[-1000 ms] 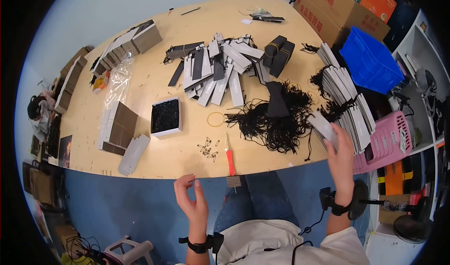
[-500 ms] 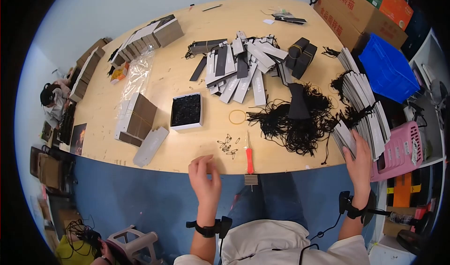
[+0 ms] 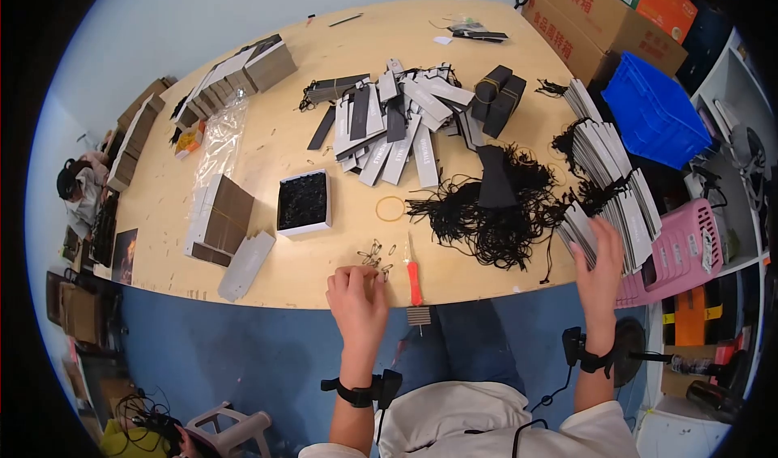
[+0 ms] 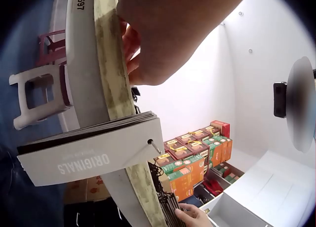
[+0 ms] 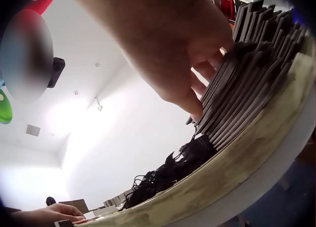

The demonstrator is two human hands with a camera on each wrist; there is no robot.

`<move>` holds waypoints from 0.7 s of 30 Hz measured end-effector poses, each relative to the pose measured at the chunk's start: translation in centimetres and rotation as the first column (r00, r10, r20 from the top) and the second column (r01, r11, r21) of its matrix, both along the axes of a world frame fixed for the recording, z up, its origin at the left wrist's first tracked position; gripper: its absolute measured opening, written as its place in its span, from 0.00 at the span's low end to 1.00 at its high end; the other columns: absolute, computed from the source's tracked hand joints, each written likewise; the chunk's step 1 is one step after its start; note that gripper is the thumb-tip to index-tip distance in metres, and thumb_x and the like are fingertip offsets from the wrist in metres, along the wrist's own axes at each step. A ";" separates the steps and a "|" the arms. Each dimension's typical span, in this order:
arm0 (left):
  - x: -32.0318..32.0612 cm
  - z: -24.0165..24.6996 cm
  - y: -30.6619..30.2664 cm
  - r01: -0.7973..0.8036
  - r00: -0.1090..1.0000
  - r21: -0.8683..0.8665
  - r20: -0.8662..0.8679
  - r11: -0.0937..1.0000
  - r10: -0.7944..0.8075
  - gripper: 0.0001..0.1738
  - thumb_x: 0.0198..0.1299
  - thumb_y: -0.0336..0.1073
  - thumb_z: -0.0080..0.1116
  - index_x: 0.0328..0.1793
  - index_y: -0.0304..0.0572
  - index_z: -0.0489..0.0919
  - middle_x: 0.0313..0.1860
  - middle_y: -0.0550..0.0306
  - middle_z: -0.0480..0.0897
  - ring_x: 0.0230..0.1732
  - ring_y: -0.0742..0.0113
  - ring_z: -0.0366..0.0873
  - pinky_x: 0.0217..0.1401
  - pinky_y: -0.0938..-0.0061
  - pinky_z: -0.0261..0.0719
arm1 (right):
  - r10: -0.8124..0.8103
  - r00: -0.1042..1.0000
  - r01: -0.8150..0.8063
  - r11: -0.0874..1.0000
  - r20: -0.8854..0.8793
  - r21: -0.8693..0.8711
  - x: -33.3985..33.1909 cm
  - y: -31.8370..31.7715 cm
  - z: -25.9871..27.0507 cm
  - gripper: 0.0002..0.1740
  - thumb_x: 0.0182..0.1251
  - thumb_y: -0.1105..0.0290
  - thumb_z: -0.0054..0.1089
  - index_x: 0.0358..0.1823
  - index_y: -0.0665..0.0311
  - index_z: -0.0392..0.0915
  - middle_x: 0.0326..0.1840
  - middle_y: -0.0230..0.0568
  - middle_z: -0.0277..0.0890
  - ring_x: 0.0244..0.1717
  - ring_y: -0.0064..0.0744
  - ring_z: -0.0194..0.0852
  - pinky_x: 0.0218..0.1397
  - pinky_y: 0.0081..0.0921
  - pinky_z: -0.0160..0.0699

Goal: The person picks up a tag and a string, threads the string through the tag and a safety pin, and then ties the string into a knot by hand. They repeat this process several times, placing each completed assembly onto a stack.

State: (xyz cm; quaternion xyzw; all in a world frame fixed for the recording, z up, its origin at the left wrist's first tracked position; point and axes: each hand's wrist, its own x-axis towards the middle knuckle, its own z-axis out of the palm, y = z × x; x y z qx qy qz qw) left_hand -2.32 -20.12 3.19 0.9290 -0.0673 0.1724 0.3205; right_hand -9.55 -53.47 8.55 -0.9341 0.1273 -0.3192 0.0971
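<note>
My left hand [image 3: 355, 300] is at the table's front edge, its bent fingertips right at a small scatter of safety pins [image 3: 371, 252]. I cannot tell whether it pinches one. My right hand [image 3: 601, 259] holds a bundle of grey hang tags [image 3: 575, 229] between thumb and fingers, against the long row of corded tags [image 3: 604, 154] on the right. In the right wrist view its thumb lies along the stacked tags [image 5: 239, 89]. Beside the pins lies a red-handled tool [image 3: 414, 282] with a thin pointed shaft. Another tag stack [image 4: 94, 160] sticks out at the table edge, a metal pin through its hole.
Black cords [image 3: 502, 231] lie heaped left of my right hand. A loose tag pile [image 3: 397, 121] is farther back. To the left stand a box of black pieces [image 3: 304, 203] and a banded tag block [image 3: 223, 215]. A pink basket [image 3: 677, 251] and blue crate [image 3: 655, 113] flank the right side.
My right hand has brought the tag bundle down to the row at the right. My left hand has moved forward onto the table edge, to the safety pins. The head view has shifted slightly.
</note>
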 end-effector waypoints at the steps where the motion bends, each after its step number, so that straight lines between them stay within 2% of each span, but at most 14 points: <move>1: 0.1 0.0 0.1 0.004 1.000 0.005 -0.019 1.000 -0.004 0.07 0.57 0.32 0.64 0.40 0.43 0.78 0.40 0.54 0.75 0.45 0.52 0.71 0.48 0.60 0.67 | 0.094 0.995 -0.094 0.994 0.017 0.049 -0.1 0.5 -0.1 0.19 0.61 0.75 0.63 0.54 0.68 0.75 0.52 0.48 0.76 0.56 0.51 0.72 0.58 0.39 0.70; 3: 0.1 0.1 0.1 0.008 0.999 0.011 -0.042 1.000 -0.008 0.07 0.57 0.32 0.64 0.39 0.43 0.78 0.40 0.54 0.75 0.45 0.52 0.71 0.47 0.60 0.66 | 0.269 0.963 -0.269 0.944 0.021 0.190 0.1 1.8 -0.4 0.10 0.58 0.76 0.65 0.41 0.68 0.78 0.43 0.47 0.74 0.46 0.49 0.74 0.51 0.36 0.74; 4: 0.2 0.2 0.2 0.011 0.998 0.017 -0.065 1.000 -0.010 0.06 0.57 0.32 0.64 0.38 0.42 0.77 0.40 0.54 0.75 0.44 0.52 0.70 0.47 0.59 0.66 | 0.269 0.963 -0.268 0.944 0.022 0.190 0.2 2.7 -0.9 0.10 0.58 0.76 0.65 0.41 0.68 0.78 0.43 0.47 0.74 0.46 0.49 0.74 0.51 0.36 0.74; 6: 0.3 0.4 0.2 0.013 0.997 0.015 -0.076 1.000 -0.012 0.06 0.58 0.31 0.63 0.38 0.42 0.77 0.39 0.54 0.75 0.44 0.51 0.71 0.47 0.60 0.66 | 0.374 0.926 -0.329 0.855 -0.039 0.401 0.6 4.7 -1.8 0.08 0.58 0.75 0.65 0.39 0.66 0.78 0.40 0.45 0.74 0.40 0.46 0.76 0.43 0.34 0.76; 8: 0.4 0.4 0.4 0.010 0.996 0.017 -0.087 1.000 -0.008 0.05 0.58 0.31 0.62 0.38 0.41 0.77 0.38 0.54 0.75 0.43 0.51 0.71 0.46 0.60 0.66 | 0.445 0.895 -0.401 0.834 -0.031 0.377 1.6 7.2 -1.8 0.09 0.58 0.75 0.65 0.40 0.65 0.78 0.40 0.44 0.73 0.39 0.44 0.77 0.40 0.34 0.77; 9: 0.5 -0.1 0.6 0.012 0.998 -0.083 -0.066 0.996 -0.017 0.04 0.61 0.29 0.61 0.38 0.39 0.76 0.34 0.54 0.75 0.38 0.57 0.70 0.42 0.65 0.67 | 0.506 0.862 -0.464 0.813 -0.030 0.352 2.1 8.6 -1.8 0.10 0.58 0.74 0.65 0.41 0.64 0.77 0.40 0.43 0.72 0.38 0.42 0.78 0.38 0.34 0.77; 10: 0.5 -0.3 0.8 0.017 0.999 -0.182 -0.045 0.983 -0.025 0.04 0.63 0.28 0.59 0.38 0.37 0.75 0.31 0.54 0.75 0.32 0.64 0.69 0.38 0.70 0.69 | 0.508 0.861 -0.468 0.810 -0.025 0.354 2.7 9.9 -1.8 0.10 0.58 0.74 0.65 0.41 0.64 0.77 0.40 0.43 0.72 0.38 0.42 0.78 0.38 0.34 0.77; 11: 0.3 0.1 0.8 0.014 0.999 -0.178 -0.041 0.984 -0.021 0.04 0.63 0.28 0.59 0.38 0.37 0.75 0.31 0.54 0.75 0.32 0.64 0.69 0.38 0.70 0.69 | 0.467 0.879 -0.417 0.853 -0.101 0.315 3.5 11.2 -1.9 0.11 0.59 0.73 0.65 0.42 0.64 0.76 0.39 0.42 0.71 0.38 0.41 0.79 0.36 0.35 0.78; 13: -0.4 1.0 0.9 -0.063 0.969 -0.436 -0.242 0.898 -0.049 0.04 0.64 0.26 0.59 0.38 0.35 0.74 0.26 0.55 0.74 0.26 0.66 0.68 0.34 0.73 0.69 | 0.363 0.900 -0.315 0.925 -0.242 0.215 4.9 13.2 -2.1 0.13 0.60 0.69 0.65 0.43 0.62 0.72 0.39 0.42 0.68 0.39 0.42 0.79 0.34 0.36 0.80; 14: -0.7 0.9 1.0 -0.068 0.971 -0.432 -0.237 0.899 -0.040 0.04 0.64 0.26 0.59 0.38 0.35 0.74 0.26 0.55 0.74 0.26 0.66 0.68 0.34 0.73 0.69 | 0.372 0.898 -0.324 0.921 -0.236 0.218 5.4 13.6 -2.6 0.13 0.60 0.69 0.65 0.43 0.62 0.72 0.39 0.42 0.68 0.39 0.42 0.79 0.34 0.36 0.80; 16: -1.4 0.8 1.0 0.027 0.991 -0.476 -0.102 0.879 -0.086 0.04 0.65 0.24 0.58 0.38 0.34 0.74 0.25 0.57 0.75 0.26 0.71 0.66 0.31 0.77 0.69 | 0.272 0.900 -0.198 0.951 -0.341 0.236 6.2 14.3 -3.5 0.12 0.62 0.69 0.64 0.41 0.63 0.71 0.39 0.43 0.67 0.38 0.43 0.79 0.34 0.38 0.79; 17: -1.9 1.6 0.9 -0.005 0.974 -0.469 -0.203 0.883 -0.102 0.04 0.68 0.25 0.54 0.38 0.34 0.73 0.29 0.58 0.78 0.33 0.73 0.72 0.41 0.79 0.73 | 0.282 0.897 -0.208 0.948 -0.339 0.239 6.3 14.4 -3.6 0.12 0.62 0.69 0.64 0.41 0.63 0.71 0.39 0.43 0.67 0.38 0.43 0.79 0.34 0.38 0.79; 20: -3.0 2.1 0.5 0.022 0.958 -0.552 -0.227 0.834 -0.175 0.02 0.69 0.24 0.51 0.41 0.34 0.72 0.31 0.57 0.79 0.35 0.73 0.74 0.42 0.79 0.73 | 0.346 0.911 -0.297 0.928 -0.223 0.225 5.6 14.2 -4.0 0.09 0.63 0.72 0.62 0.39 0.65 0.71 0.39 0.43 0.69 0.36 0.44 0.78 0.35 0.39 0.78; 21: -3.4 2.1 0.4 0.055 0.954 -0.562 -0.214 0.825 -0.210 0.01 0.70 0.23 0.49 0.43 0.34 0.71 0.33 0.56 0.80 0.37 0.73 0.77 0.43 0.79 0.73 | 0.436 0.895 -0.366 0.843 -0.100 0.395 5.1 14.1 -3.3 0.08 0.63 0.74 0.61 0.39 0.65 0.72 0.38 0.44 0.71 0.35 0.45 0.78 0.35 0.39 0.77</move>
